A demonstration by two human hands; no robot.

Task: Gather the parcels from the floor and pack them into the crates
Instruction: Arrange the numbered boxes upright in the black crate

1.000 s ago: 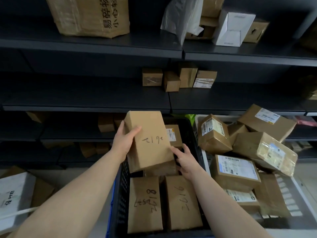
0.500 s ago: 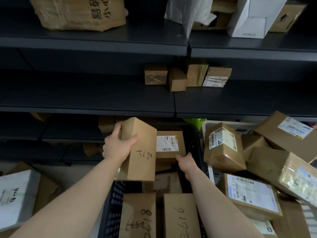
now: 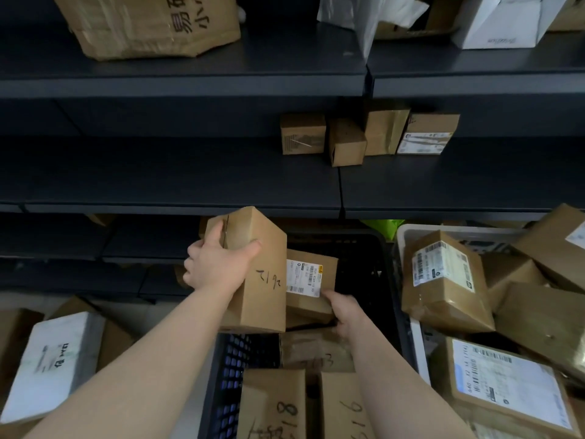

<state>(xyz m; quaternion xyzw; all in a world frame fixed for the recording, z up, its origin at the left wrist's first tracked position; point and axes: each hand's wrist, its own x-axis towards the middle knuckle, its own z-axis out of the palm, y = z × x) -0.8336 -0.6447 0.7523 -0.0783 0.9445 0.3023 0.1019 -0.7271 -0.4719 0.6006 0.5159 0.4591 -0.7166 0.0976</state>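
Brown parcel (image 3: 258, 280), left fingers (image 3: 214, 231); labelled parcel (image 3: 311, 280), right fingers (image 3: 330, 296).

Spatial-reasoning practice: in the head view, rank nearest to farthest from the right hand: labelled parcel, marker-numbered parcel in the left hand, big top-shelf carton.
1. labelled parcel, gripped by the right hand, centre.
2. marker-numbered parcel, just left, held by the left hand.
3. big carton, top shelf, far upper left.
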